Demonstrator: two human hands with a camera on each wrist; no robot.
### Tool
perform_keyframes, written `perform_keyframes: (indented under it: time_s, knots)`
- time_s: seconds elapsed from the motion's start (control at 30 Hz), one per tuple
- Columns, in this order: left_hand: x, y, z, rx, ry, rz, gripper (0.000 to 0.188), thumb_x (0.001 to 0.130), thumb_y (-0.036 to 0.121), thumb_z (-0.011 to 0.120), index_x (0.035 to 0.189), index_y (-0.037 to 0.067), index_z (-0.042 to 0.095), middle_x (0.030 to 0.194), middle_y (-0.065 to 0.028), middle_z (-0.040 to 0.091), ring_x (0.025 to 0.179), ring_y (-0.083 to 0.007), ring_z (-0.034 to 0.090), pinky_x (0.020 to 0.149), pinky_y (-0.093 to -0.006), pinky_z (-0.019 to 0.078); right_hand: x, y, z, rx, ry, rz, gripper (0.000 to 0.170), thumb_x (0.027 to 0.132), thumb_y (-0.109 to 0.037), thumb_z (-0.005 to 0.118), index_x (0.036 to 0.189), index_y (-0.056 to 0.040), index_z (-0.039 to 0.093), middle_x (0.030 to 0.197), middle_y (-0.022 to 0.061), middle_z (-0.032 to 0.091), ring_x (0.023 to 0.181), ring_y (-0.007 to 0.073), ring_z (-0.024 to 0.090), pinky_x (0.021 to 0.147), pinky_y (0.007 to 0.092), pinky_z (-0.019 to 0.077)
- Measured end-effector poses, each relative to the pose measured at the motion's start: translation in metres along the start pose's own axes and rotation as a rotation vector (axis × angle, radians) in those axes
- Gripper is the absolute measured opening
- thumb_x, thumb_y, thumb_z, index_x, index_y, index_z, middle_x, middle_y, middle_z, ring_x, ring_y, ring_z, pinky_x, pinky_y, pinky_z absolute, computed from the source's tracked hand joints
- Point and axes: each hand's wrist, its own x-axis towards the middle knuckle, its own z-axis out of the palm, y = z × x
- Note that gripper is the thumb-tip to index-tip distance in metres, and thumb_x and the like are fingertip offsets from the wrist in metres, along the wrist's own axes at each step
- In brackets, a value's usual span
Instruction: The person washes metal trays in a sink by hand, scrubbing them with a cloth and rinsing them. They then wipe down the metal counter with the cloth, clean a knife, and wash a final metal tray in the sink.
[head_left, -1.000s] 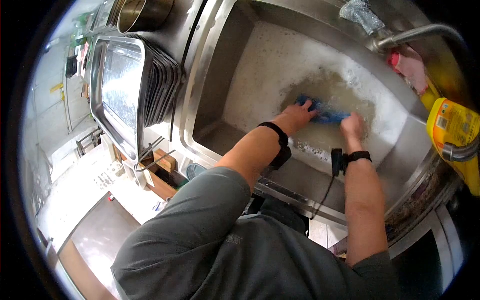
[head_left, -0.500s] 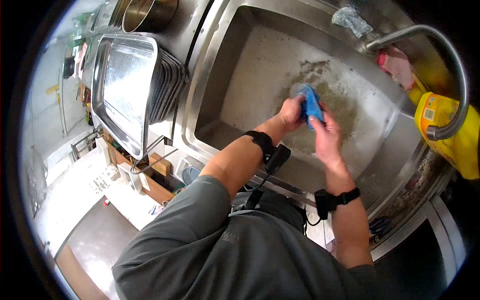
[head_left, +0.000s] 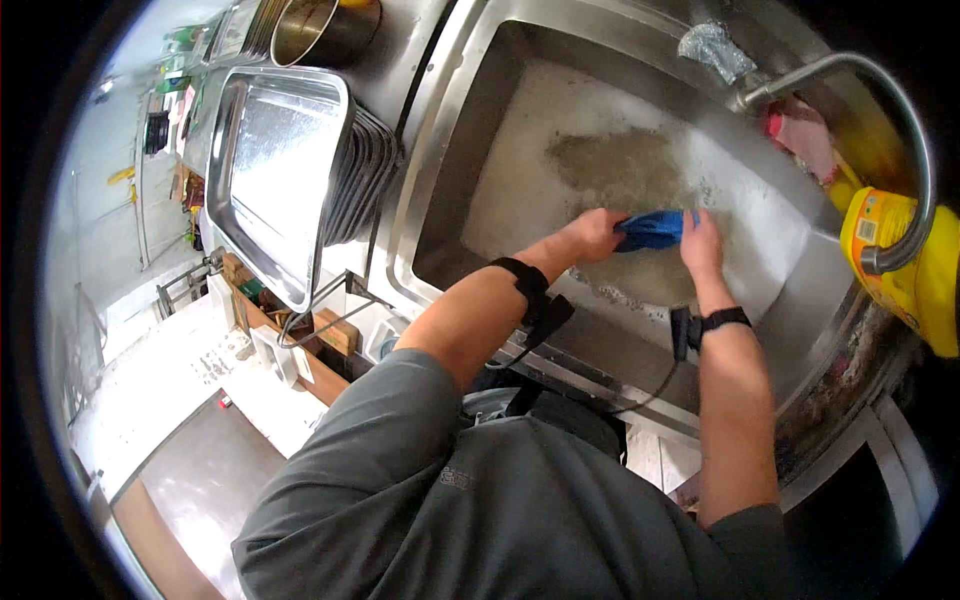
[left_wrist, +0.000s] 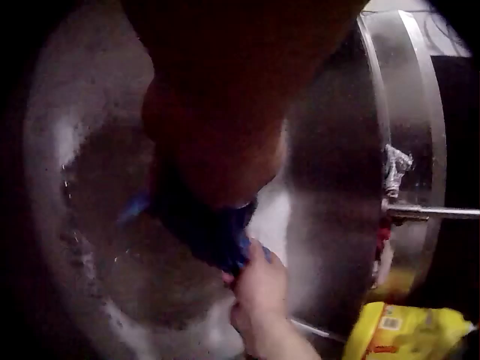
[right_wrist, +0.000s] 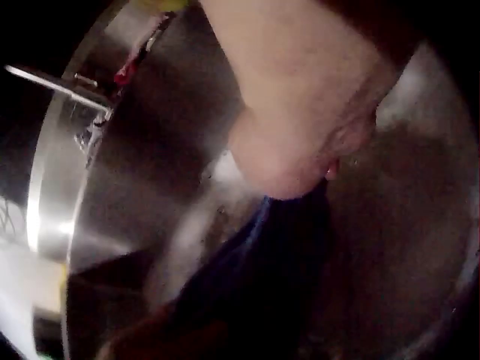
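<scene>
A wet blue cloth [head_left: 652, 231] is stretched between my two hands over soapy water in a steel sink [head_left: 455, 170]. My left hand [head_left: 597, 235] grips its left end, and my right hand [head_left: 702, 243] grips the right end. In the left wrist view the cloth [left_wrist: 202, 225] looks dark and bunched, running down to the right hand [left_wrist: 262, 281]. From the right wrist, the cloth [right_wrist: 262, 262] hangs in folds below the right hand [right_wrist: 289, 161]. Grey-brown water shows through a gap in the foam around it.
A curved steel faucet [head_left: 925, 150] arches over the sink's right side, near a yellow jug [head_left: 895, 240] and a pink cloth [head_left: 805, 140]. Left of the sink leans a stack of metal trays [head_left: 365, 180], with a metal pot [head_left: 325, 30] behind.
One second ago the cloth lay low at the water between the hands. Half a second ago it was bunched up with the hands close together; now the hands have spread apart, stretching it sideways.
</scene>
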Motion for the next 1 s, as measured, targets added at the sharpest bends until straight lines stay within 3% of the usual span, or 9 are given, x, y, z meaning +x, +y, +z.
perform_keyframes:
  time_s: [0.1,0.17,0.3,0.43,0.53,0.77,0.8,0.87,1.0]
  knots:
    - [0.008,-0.015,0.012,-0.046,0.090,-0.196,0.027,0.092,0.016,0.053,0.117,0.008,0.060,0.111,-0.0171,0.063,0.100,-0.0357,0.059,0.087,-0.0405,0.0465,-0.017,0.018,-0.031,-0.127,-0.280,-0.166,0.038,0.091,-0.030,0.055,0.117,-0.0022,0.057,0.120,0.0219,0.057,0.111,0.0391,0.054,0.091,0.0464,0.0437]
    - [0.010,-0.006,0.009,0.444,0.107,-0.342,0.028,0.092,0.018,0.054,0.118,0.011,0.062,0.134,-0.0153,0.049,0.119,-0.0347,0.048,0.096,-0.0433,0.0422,-0.022,0.018,-0.035,-0.575,-0.423,-0.640,0.035,0.090,-0.026,0.055,0.115,-0.0012,0.058,0.120,0.0192,0.056,0.114,0.0351,0.051,0.089,0.0463,0.0437]
    - [0.019,-0.024,0.023,0.694,0.068,-0.323,0.029,0.091,0.021,0.056,0.117,0.011,0.063,0.148,-0.0121,0.030,0.132,-0.0362,0.032,0.101,-0.0464,0.0372,-0.031,0.020,-0.001,-0.651,-0.250,-0.597,0.031,0.088,-0.023,0.055,0.113,-0.0036,0.059,0.118,0.0167,0.054,0.114,0.0331,0.049,0.087,0.0470,0.0433]
    - [0.027,-0.031,0.029,0.720,-0.087,-0.367,0.028,0.093,0.027,0.054,0.111,0.009,0.065,0.129,-0.0137,0.053,0.115,-0.0326,0.051,0.093,-0.0467,0.0436,-0.041,-0.020,0.019,-0.708,-0.386,-0.509,0.028,0.086,-0.023,0.059,0.103,-0.0009,0.066,0.107,0.0197,0.062,0.107,0.0343,0.056,0.088,0.0449,0.0438]
    - [0.023,-0.028,-0.003,0.531,-0.178,-0.457,0.029,0.094,0.030,0.052,0.110,0.009,0.065,0.113,-0.0150,0.062,0.103,-0.0317,0.060,0.088,-0.0474,0.0464,-0.032,-0.037,0.017,0.387,-0.343,-0.290,0.033,0.086,-0.029,0.063,0.097,0.0019,0.065,0.087,0.0209,0.066,0.084,0.0354,0.064,0.076,0.0373,0.0491]
    - [-0.026,-0.022,-0.045,0.666,0.179,0.025,0.027,0.091,0.024,0.055,0.110,0.009,0.064,0.114,-0.0151,0.060,0.100,-0.0319,0.060,0.087,-0.0476,0.0460,-0.046,-0.025,-0.073,-0.019,-0.325,-0.254,0.026,0.084,-0.026,0.064,0.091,-0.0009,0.063,0.083,0.0186,0.064,0.081,0.0377,0.061,0.073,0.0410,0.0474]
    - [-0.030,-0.016,-0.043,0.662,0.179,0.022,0.027,0.091,0.024,0.055,0.110,0.009,0.064,0.114,-0.0151,0.060,0.100,-0.0319,0.060,0.087,-0.0476,0.0460,-0.045,-0.013,-0.067,-0.152,-0.357,-0.564,0.022,0.082,-0.023,0.064,0.091,-0.0029,0.063,0.085,0.0167,0.063,0.084,0.0348,0.060,0.076,0.0408,0.0463]
    - [-0.030,0.005,-0.041,0.869,-0.256,-0.097,0.025,0.088,0.016,0.056,0.110,0.008,0.065,0.126,-0.0136,0.053,0.107,-0.0314,0.057,0.094,-0.0455,0.0431,-0.042,0.003,-0.048,-0.414,-0.430,-0.991,0.012,0.079,-0.012,0.061,0.089,-0.0071,0.064,0.087,0.0103,0.061,0.092,0.0265,0.058,0.084,0.0407,0.0429]
    - [0.004,-0.043,0.000,1.094,-0.392,-0.009,0.024,0.087,0.011,0.056,0.108,0.008,0.066,0.135,-0.0125,0.046,0.114,-0.0316,0.053,0.097,-0.0437,0.0418,-0.037,0.020,0.002,-0.875,-0.478,-0.995,0.017,0.080,-0.010,0.059,0.096,-0.0076,0.065,0.094,0.0088,0.065,0.096,0.0255,0.060,0.086,0.0414,0.0448]
